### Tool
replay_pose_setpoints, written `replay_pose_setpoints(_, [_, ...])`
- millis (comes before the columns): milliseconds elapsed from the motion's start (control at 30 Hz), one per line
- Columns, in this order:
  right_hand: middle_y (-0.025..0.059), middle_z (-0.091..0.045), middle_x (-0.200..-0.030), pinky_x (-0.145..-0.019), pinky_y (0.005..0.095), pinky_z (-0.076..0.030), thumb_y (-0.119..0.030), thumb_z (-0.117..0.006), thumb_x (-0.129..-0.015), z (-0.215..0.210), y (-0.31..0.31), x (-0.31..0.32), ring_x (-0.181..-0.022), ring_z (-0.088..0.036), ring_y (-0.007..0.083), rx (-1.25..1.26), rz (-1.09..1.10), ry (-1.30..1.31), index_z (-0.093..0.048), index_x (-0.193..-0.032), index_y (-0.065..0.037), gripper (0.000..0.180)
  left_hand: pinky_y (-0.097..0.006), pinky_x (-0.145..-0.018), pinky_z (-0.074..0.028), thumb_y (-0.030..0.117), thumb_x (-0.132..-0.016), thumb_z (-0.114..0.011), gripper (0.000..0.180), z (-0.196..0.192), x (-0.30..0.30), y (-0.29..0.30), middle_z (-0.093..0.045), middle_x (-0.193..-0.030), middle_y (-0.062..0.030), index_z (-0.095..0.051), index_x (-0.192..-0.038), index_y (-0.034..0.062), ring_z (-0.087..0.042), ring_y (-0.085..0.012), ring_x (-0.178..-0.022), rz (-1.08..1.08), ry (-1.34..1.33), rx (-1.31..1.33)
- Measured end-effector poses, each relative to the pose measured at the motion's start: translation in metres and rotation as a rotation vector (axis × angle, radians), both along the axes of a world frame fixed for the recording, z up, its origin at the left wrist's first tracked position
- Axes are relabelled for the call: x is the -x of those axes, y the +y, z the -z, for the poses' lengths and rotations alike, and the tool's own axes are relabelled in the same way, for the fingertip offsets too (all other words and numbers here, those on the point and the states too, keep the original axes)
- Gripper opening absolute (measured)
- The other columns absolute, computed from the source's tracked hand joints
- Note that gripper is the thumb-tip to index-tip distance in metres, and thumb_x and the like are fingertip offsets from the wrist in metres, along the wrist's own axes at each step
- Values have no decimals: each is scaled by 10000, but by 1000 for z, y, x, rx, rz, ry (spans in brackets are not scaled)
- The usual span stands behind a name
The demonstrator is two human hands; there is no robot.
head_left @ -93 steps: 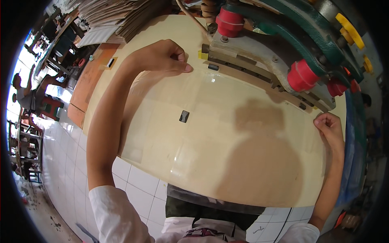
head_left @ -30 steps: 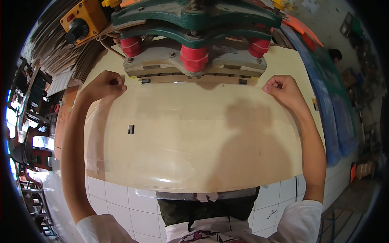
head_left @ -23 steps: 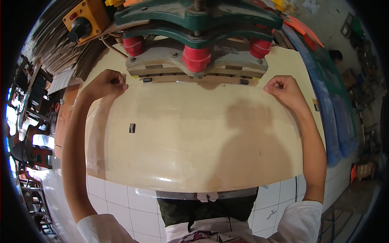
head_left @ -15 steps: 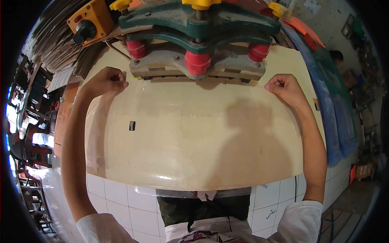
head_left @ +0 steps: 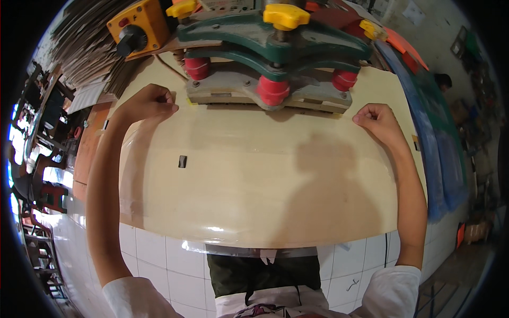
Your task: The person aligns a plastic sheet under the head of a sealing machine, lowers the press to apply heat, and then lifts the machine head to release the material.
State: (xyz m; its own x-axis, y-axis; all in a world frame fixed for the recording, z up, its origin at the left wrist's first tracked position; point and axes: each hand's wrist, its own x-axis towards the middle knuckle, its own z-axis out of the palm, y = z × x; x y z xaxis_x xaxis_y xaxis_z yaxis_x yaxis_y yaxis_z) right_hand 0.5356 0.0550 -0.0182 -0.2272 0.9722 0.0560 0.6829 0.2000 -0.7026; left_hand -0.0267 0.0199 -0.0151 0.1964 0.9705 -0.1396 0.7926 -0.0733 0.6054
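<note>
Both my hands are closed in a pinch at the table's far side, one at each end of a press-like machine (head_left: pixel 273 87) with a green frame, red cylindrical mounts and yellow knobs. My left hand (head_left: pixel 149 102) is just left of the machine's long low bar, thumb against curled fingers. My right hand (head_left: pixel 377 117) is pinched beyond the bar's right end. A clear plastic sheet (head_left: pixel 214 229) lies across the cream tabletop (head_left: pixel 254 180) between my forearms and overhangs the near edge. Its edges run up toward my hands; the film between my fingertips is barely visible.
A yellow control box (head_left: pixel 139 27) with a black knob stands at the far left, near stacked brown sheets (head_left: pixel 87 50). Blue plastic sheeting (head_left: pixel 432 153) hangs along the right side. A small black piece (head_left: pixel 182 161) lies on the tabletop. White floor tiles (head_left: pixel 151 252) show below.
The view has shifted slightly, so the machine and tabletop appear farther right. Both hands stay pinched at the machine's ends, with little visible movement relative to it.
</note>
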Motion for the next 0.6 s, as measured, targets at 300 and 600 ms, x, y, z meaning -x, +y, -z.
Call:
replay_pose_setpoints(300, [-43, -561, -683, -546, 222, -351, -93, -760, -846, 11, 2, -13, -608, -451, 37, 28, -31, 106, -680, -811, 14, 137, -318, -622, -434, 291, -826, -768, 284, -1, -8, 1, -604, -665, -4, -623, -714, 74, -536, -127, -651, 12, 47, -40])
replay_pose_setpoints(600, [-55, -544, -677, -541, 208, -322, -97, -749, -867, 14, 10, -17, -595, -424, 25, 61, -30, 97, -674, -827, 10, 137, -295, -608, -423, 256, -845, -766, 278, -4, -7, -5, -609, -679, 5, -611, -724, 60, -525, -110, -641, 21, 35, -35])
